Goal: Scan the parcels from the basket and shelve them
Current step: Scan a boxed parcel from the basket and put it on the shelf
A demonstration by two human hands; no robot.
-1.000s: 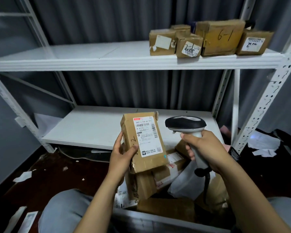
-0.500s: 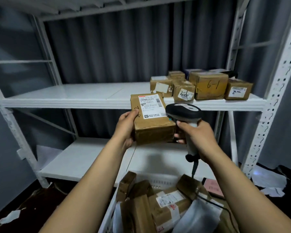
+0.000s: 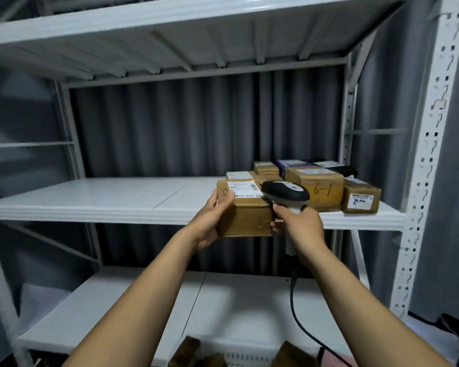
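Both hands are clamped on something: the left hand (image 3: 212,221) grips the left end of a brown parcel (image 3: 245,221), thumb on its labelled top, holding it level at the front edge of the middle shelf (image 3: 90,200), though whether it rests on that edge is hard to tell. Just right, the right hand (image 3: 300,226) is curled round the handle of a scanner (image 3: 285,193) whose dark head sits over the parcel's right end. Farther right on the shelf a box marked 6-1 (image 3: 318,190) stands among others; the basket (image 3: 247,356) shows at the near edge.
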